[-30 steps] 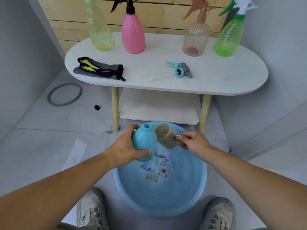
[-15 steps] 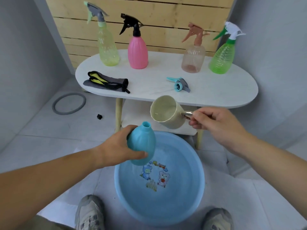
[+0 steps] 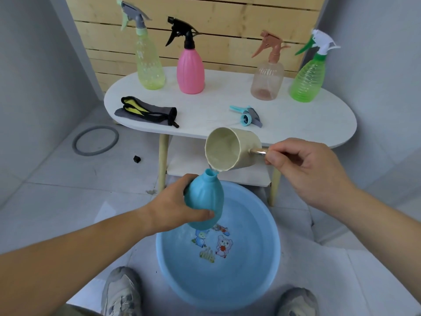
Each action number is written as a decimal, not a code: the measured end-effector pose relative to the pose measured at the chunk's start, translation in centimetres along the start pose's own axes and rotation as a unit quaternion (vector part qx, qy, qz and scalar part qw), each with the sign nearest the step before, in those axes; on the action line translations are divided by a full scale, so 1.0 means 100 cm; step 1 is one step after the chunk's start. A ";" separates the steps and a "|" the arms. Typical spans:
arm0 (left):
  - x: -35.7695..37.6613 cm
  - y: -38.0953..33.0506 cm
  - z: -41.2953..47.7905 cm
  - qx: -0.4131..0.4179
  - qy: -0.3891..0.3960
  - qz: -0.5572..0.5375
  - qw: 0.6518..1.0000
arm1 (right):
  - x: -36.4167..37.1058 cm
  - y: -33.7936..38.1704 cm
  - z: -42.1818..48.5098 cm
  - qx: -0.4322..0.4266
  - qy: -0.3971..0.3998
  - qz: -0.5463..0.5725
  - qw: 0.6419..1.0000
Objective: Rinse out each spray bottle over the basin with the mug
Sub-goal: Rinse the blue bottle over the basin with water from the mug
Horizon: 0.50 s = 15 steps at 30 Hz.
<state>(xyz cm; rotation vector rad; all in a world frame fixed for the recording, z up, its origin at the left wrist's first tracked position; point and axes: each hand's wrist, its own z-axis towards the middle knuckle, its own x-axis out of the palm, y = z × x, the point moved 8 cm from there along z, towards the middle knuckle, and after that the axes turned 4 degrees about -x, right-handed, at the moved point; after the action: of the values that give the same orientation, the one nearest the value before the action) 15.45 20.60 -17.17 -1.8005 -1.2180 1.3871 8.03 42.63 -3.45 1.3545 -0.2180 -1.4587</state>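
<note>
- Two grey shoes [image 3: 120,290] stand at 7 and 5 o'clock of the view, flanking the blue basin [image 3: 255,277].
- The basin sits on the floor at 6 o'clock, with a cartoon print on its bottom.
- Left hand [image 3: 173,209]: fingers and thumb wrapped round the belly of the capless blue spray bottle [image 3: 205,197]. The bottle is held above the basin's 11 o'clock rim, neck tilted toward 1 o'clock.
- Right hand [image 3: 312,169]: thumb and forefinger pinch the metal handle of the beige mug [image 3: 230,149], the other fingers curled.
- The mug is tipped on its side, mouth toward 8 o'clock, its lower lip just at the bottle's open neck.
- White oval table [image 3: 296,124] at 12 o'clock carries a loose teal spray head [image 3: 247,116] and grey-yellow gloves [image 3: 147,111].
- At the table's far edge stand yellow-green [image 3: 149,67], pink [image 3: 190,71], clear peach [image 3: 267,80] and green [image 3: 307,80] spray bottles.
</note>
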 end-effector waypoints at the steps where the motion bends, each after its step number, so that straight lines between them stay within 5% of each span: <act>1: 0.001 0.000 0.000 0.000 -0.001 0.003 1.000 | -0.001 0.001 0.000 -0.006 -0.002 -0.005 1.000; 15: 0.002 0.002 0.003 -0.004 -0.010 0.006 1.000 | -0.004 0.005 0.002 -0.060 -0.015 -0.047 0.997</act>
<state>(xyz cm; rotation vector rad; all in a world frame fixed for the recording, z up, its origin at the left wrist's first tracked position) 15.21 20.66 -17.56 -1.8068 -1.2264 1.4118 8.07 42.68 -2.80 1.2606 -0.0841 -1.5460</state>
